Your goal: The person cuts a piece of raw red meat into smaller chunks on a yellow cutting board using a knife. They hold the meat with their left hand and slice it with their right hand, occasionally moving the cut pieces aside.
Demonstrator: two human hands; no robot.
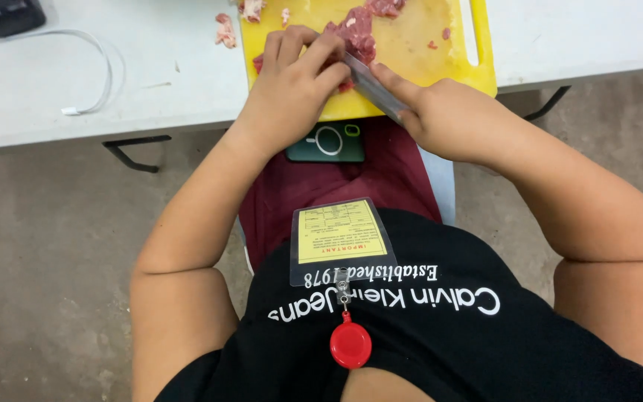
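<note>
A yellow cutting board (411,63) lies at the near edge of a white table (150,74), with a chunk of raw red meat (357,33) on it. My left hand (292,82) presses down on the meat with curled fingers. My right hand (433,112) grips a knife (370,83) whose blade runs up to the meat beside my left fingers. The index finger of the right hand lies along the blade's back. Small meat scraps (225,31) sit at the board's far left edge and on the table.
A dark green phone (327,143) rests on my maroon lap just below the table edge. A white cable (94,56) loops on the table at left, near a dark device (5,15). A badge with a red reel (350,344) hangs on my black shirt. Concrete floor lies below.
</note>
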